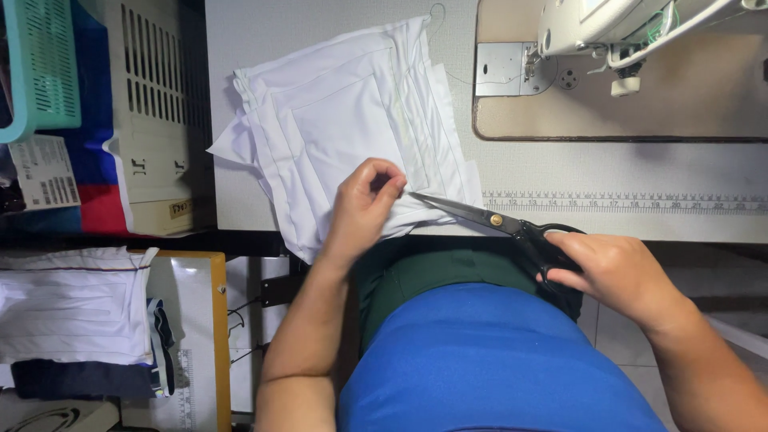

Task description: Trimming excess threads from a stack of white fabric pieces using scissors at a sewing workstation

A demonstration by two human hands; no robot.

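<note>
Scissors (512, 228) handles hidden inside right hand (616, 272).

Light was bright and even from overhead; the white fabric (352, 120) nearly washed out, soft shadow lay beneath the desk (624, 172) edge, focus stayed sharp.

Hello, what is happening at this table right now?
A person sits at a sewing table. The left hand pinches the edge of a stack of white fabric pieces at the table's front edge. The right hand holds black-handled scissors, whose blade tips reach the fabric right beside the left fingers. A sewing machine stands at the far right, and more folded white cloth lies on a side surface to the left.
</note>
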